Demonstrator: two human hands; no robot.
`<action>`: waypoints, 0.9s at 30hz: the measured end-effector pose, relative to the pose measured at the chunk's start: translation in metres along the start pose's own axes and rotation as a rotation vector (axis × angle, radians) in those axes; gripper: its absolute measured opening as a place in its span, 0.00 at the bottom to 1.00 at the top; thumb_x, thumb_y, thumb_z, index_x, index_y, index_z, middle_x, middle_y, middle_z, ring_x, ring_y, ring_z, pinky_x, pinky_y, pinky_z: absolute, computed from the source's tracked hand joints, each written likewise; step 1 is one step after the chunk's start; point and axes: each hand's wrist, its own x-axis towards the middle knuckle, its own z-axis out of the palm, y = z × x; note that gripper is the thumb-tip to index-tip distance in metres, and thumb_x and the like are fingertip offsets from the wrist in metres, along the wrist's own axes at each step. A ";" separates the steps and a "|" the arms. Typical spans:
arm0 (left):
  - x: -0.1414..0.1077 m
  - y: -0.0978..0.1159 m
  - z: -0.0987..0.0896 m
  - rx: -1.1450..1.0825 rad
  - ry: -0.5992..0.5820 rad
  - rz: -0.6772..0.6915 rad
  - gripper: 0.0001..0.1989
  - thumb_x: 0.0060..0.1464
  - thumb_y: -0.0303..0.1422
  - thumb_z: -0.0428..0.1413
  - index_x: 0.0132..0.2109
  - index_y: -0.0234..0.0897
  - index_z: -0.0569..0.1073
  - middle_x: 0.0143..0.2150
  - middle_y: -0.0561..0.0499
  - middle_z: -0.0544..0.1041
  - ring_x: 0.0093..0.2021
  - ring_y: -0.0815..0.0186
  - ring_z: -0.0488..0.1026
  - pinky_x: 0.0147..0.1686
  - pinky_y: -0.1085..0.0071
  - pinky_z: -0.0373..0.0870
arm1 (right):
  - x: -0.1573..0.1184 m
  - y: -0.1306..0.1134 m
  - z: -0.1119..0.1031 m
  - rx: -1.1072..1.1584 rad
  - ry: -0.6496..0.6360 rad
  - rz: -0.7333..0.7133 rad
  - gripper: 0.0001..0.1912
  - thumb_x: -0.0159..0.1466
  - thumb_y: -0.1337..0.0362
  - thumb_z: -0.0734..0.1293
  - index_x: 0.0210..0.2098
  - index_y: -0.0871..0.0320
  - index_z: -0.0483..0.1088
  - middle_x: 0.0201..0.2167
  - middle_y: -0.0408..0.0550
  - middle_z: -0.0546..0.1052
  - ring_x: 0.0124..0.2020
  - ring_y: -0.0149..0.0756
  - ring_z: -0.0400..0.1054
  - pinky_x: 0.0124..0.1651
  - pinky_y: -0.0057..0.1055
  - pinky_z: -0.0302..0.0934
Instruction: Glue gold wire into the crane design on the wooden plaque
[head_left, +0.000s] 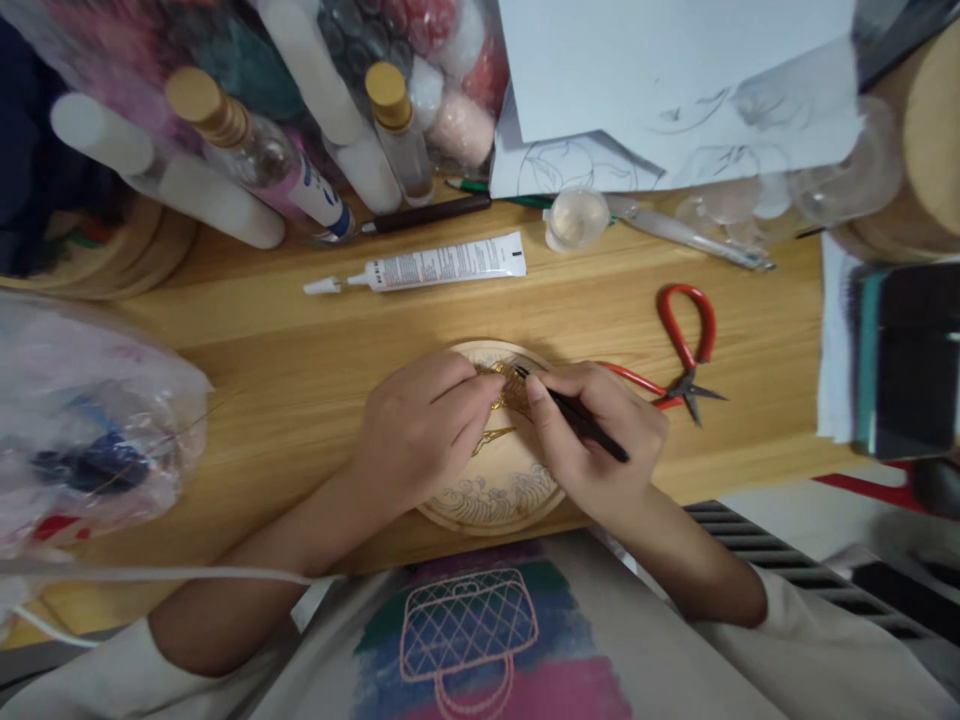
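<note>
A round wooden board (pixel 487 500) with line-drawn waves lies on the table, partly covered by both hands. Gold wire (pixel 495 437) forms shapes on its upper half. My left hand (pixel 420 425) is closed in a pinch over the gold work, its fingertips at the wire. From the other side, my right hand (pixel 604 430) grips slim black tweezers (pixel 589 422) like a pen. Their tip meets the gold wire close to my left fingertips. Exactly how the wire sits between the fingers is hidden.
Red-handled pliers (pixel 684 385) lie open right of the board. Beyond it are a glue tube (pixel 450 262), a small clear cup (pixel 577 218), bottles (pixel 262 160) and drawn paper sheets (pixel 675 80). A plastic bag (pixel 97 420) sits left, a phone (pixel 916 360) right.
</note>
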 end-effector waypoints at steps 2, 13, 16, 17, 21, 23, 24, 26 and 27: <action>0.000 0.000 0.000 0.000 0.002 -0.003 0.06 0.64 0.27 0.54 0.39 0.35 0.76 0.31 0.51 0.78 0.31 0.67 0.73 0.31 0.71 0.70 | 0.000 0.000 0.000 0.000 -0.002 0.007 0.02 0.64 0.69 0.69 0.35 0.56 0.72 0.27 0.42 0.78 0.26 0.30 0.72 0.30 0.28 0.67; 0.000 0.001 0.002 0.028 0.019 -0.013 0.07 0.65 0.28 0.54 0.39 0.37 0.76 0.31 0.53 0.79 0.31 0.68 0.75 0.31 0.72 0.71 | -0.001 0.002 0.001 0.018 -0.002 0.009 0.02 0.64 0.70 0.69 0.35 0.57 0.72 0.26 0.42 0.78 0.25 0.30 0.71 0.29 0.28 0.66; 0.000 0.002 0.002 0.012 0.005 -0.029 0.07 0.65 0.28 0.53 0.39 0.37 0.76 0.32 0.52 0.79 0.32 0.67 0.76 0.32 0.71 0.73 | -0.001 0.002 0.000 0.044 -0.001 0.022 0.03 0.63 0.70 0.70 0.35 0.57 0.72 0.27 0.42 0.78 0.26 0.30 0.71 0.30 0.28 0.66; 0.000 0.002 0.002 0.012 0.002 -0.034 0.07 0.65 0.28 0.53 0.40 0.37 0.76 0.31 0.52 0.79 0.32 0.67 0.76 0.32 0.71 0.73 | -0.001 0.002 0.000 0.057 0.006 0.028 0.04 0.63 0.70 0.70 0.36 0.56 0.73 0.27 0.41 0.78 0.26 0.30 0.72 0.30 0.29 0.67; -0.001 0.002 0.002 0.012 -0.004 -0.050 0.07 0.65 0.28 0.54 0.39 0.38 0.77 0.31 0.53 0.79 0.32 0.67 0.76 0.31 0.71 0.72 | 0.000 0.003 -0.003 0.088 0.100 0.057 0.06 0.61 0.70 0.72 0.36 0.55 0.73 0.28 0.41 0.78 0.26 0.30 0.71 0.30 0.29 0.67; -0.001 0.002 0.003 0.002 -0.004 -0.048 0.07 0.65 0.28 0.54 0.39 0.37 0.77 0.31 0.52 0.79 0.32 0.67 0.76 0.32 0.71 0.72 | 0.001 0.005 -0.007 0.090 0.128 0.093 0.05 0.61 0.69 0.72 0.37 0.55 0.74 0.28 0.41 0.78 0.27 0.31 0.72 0.30 0.30 0.66; -0.001 0.002 0.002 -0.001 -0.003 -0.049 0.07 0.65 0.28 0.54 0.40 0.37 0.77 0.31 0.52 0.79 0.32 0.68 0.76 0.32 0.72 0.71 | 0.002 0.007 -0.010 0.088 0.135 0.111 0.05 0.62 0.68 0.72 0.38 0.54 0.74 0.29 0.41 0.78 0.28 0.31 0.72 0.30 0.30 0.67; -0.001 0.002 0.002 -0.003 -0.007 -0.051 0.07 0.65 0.28 0.54 0.40 0.36 0.77 0.32 0.52 0.79 0.33 0.68 0.76 0.33 0.72 0.71 | 0.005 0.011 -0.018 0.069 0.133 0.120 0.09 0.63 0.67 0.71 0.43 0.54 0.74 0.33 0.42 0.79 0.29 0.32 0.73 0.31 0.31 0.68; -0.001 0.002 0.002 -0.006 -0.008 -0.052 0.07 0.64 0.28 0.55 0.40 0.36 0.78 0.32 0.52 0.79 0.33 0.68 0.76 0.33 0.73 0.71 | 0.007 0.013 -0.023 0.047 0.119 0.104 0.10 0.63 0.68 0.71 0.45 0.53 0.73 0.35 0.43 0.80 0.29 0.32 0.73 0.32 0.31 0.69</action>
